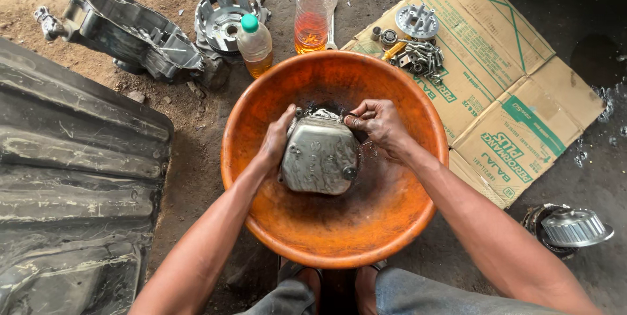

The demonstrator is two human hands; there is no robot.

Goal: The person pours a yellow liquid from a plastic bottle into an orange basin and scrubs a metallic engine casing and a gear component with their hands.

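Observation:
A grey metal engine cover (pixel 320 156) stands tilted inside a wide orange basin (pixel 255 106) on the ground. My left hand (pixel 277 137) grips the cover's left edge. At the cover's top right corner my right hand (pixel 377 122) has its fingers pinched together, touching the edge; whether something small is in them I cannot tell. Dark wet liquid lies in the basin's bottom around the cover.
Behind the basin stand a small green-capped bottle (pixel 254 44) and a tall blue-capped bottle (pixel 315 8), both with amber liquid. Engine casings (pixel 130 31) lie far left, a black panel (pixel 72 178) left. Flattened cardboard (pixel 509 86) holds bolts and small parts (pixel 418 53). A ribbed metal part (pixel 573 227) sits right.

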